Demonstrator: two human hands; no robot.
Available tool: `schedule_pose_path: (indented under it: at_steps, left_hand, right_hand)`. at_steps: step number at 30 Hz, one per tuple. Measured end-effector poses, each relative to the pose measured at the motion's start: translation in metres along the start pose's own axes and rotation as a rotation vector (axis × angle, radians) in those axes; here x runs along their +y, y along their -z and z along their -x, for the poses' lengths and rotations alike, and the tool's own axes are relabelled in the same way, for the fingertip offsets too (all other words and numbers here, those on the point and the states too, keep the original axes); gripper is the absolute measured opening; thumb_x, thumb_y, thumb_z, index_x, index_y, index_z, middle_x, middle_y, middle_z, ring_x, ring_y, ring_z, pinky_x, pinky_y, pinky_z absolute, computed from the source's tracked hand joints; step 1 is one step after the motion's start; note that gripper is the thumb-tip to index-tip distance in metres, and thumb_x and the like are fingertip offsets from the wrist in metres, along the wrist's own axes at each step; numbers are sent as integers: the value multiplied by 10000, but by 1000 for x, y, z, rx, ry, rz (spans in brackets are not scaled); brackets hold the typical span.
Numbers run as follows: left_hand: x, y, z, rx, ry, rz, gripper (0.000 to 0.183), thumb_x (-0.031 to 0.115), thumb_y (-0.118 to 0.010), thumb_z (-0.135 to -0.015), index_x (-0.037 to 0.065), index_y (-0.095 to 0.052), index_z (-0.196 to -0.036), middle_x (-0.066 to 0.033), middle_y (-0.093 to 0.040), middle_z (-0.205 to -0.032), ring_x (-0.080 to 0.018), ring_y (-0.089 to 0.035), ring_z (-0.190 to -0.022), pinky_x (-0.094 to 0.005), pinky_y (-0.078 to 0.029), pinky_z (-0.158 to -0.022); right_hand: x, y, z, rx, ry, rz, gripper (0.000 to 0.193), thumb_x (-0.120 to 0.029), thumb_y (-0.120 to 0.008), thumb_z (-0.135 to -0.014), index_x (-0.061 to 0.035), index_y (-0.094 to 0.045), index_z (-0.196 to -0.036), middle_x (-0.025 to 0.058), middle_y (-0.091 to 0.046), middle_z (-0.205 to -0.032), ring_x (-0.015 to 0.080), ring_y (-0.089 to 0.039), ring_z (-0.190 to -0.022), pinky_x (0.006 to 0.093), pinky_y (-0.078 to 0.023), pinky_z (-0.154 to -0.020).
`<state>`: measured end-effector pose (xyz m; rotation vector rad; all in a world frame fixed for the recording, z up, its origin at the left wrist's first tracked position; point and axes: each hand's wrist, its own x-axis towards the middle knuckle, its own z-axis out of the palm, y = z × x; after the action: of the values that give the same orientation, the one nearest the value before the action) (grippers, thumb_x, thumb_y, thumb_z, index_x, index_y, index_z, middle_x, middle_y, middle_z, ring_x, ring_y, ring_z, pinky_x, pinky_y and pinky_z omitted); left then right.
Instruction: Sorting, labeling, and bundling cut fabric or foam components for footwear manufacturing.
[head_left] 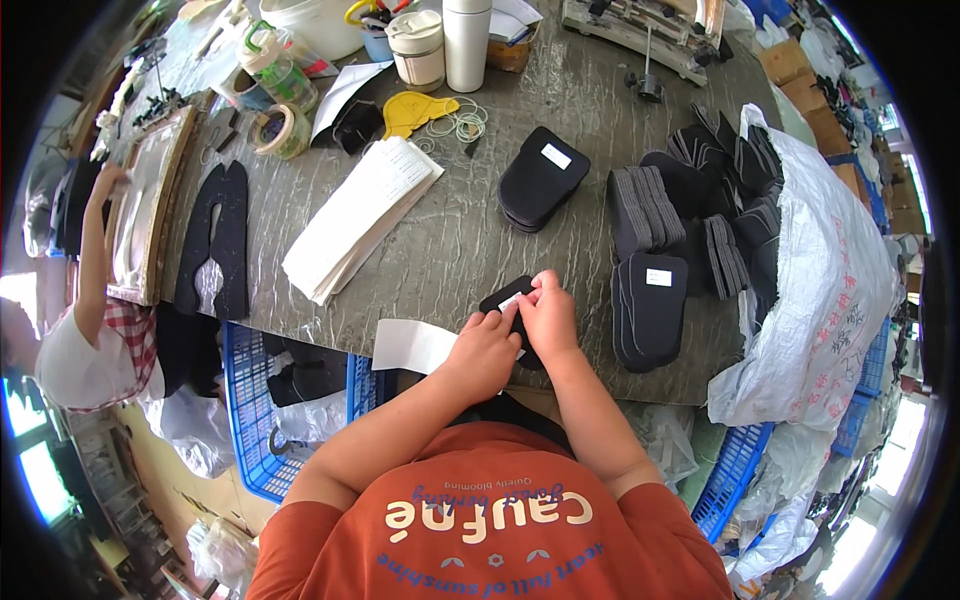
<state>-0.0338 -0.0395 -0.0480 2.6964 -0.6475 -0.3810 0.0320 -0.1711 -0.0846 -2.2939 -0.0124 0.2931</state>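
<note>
A black foam pad (497, 293) with rounded ends lies at the table's near edge, partly covered by both hands. My left hand (482, 345) is closed at its near left side, fingertips pressing at a small white label (509, 300) on it. My right hand (549, 318) is curled in on the pad's right side, its thumb and finger pinched together at the pad's edge. What lies under the fingers is partly hidden. A white sheet (408, 346) sticks out from beneath my left hand and wrist over the table edge.
A small stack of labelled black pads (540, 185) lies ahead, another stack (650, 310) to the right. More pads spill from a white woven sack (815, 290). Papers (360, 220), cups and a bottle (467, 45) stand farther back. A blue crate (250, 420) is below left; another person's arm (95, 250) reaches at far left.
</note>
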Motion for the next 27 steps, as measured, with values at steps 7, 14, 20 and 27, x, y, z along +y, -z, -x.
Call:
schedule_pose_path:
  at_steps: [7, 14, 20, 27]
  left_hand:
    - [-5, 3, -6, -14, -14, 7, 154, 176, -567, -826, 68, -664, -877, -175, -474, -1367, -241, -515, -1010, -370, -389, -909]
    - [-8, -7, 23, 31, 33, 204, 150, 164, -590, -852, 29, -652, -875, -129, -415, -1439, -331, -323, -1352, -479, -282, -1091]
    - [-17, -11, 29, 40, 15, 216, 172, 173, -573, -864, 38, -656, -931, -121, -475, -1390, -299, -380, -1314, -475, -306, -1066]
    - [-20, 6, 29, 178, 312, 675, 186, 164, -594, -881, -3, -616, -803, -176, -628, -792, -313, -599, -758, -406, -462, -728]
  right_hand:
    - [8, 4, -4, 70, 147, 184, 190, -55, -687, -784, -37, -538, -899, 125, -607, -807, 360, -565, -936, 420, -471, -765]
    - [9, 13, -3, 45, 106, 59, 144, -7, -620, -825, -36, -486, -869, 204, -584, -733, 435, -578, -761, 480, -453, -634]
    - [-4, 39, 10, 181, 227, -58, 150, 6, -569, -868, -38, -428, -891, 226, -564, -717, 457, -575, -709, 449, -450, -584]
    - [-15, 159, 6, 542, 115, 148, 200, 6, -619, -827, -36, -512, -991, 135, -575, -799, 316, -583, -746, 391, -467, -706]
